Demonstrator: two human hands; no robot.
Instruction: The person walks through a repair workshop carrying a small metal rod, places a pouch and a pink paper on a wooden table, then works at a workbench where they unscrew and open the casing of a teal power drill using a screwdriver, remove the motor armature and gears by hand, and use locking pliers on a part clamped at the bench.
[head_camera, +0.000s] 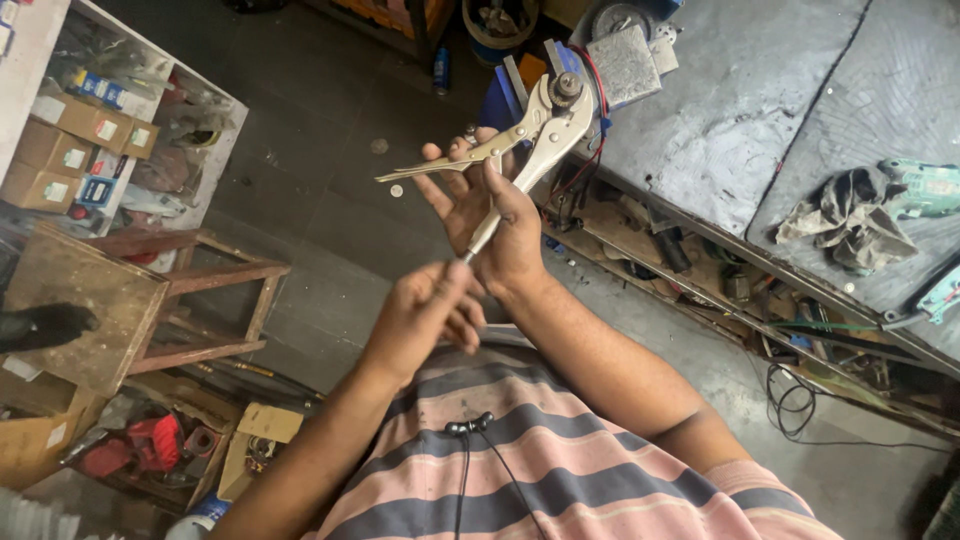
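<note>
My right hand (497, 225) grips silver locking pliers (520, 140) around the lower handle, fingers spread behind the release lever that sticks out to the left. The pliers' jaws (560, 95) point up and right, and a small round metal part sits in them. My left hand (425, 315) is just below, with thumb and fingertips pinched on the adjusting screw (466, 257) at the handle's end. Both hands are held in front of my striped shirt, above the floor.
A grey metal workbench (740, 110) runs along the right, with a crumpled rag (848, 220) and a green power tool (925, 185) on it. A wooden stool (110, 290) and shelves of boxes (80, 130) stand left. Cables (800, 400) lie on the floor.
</note>
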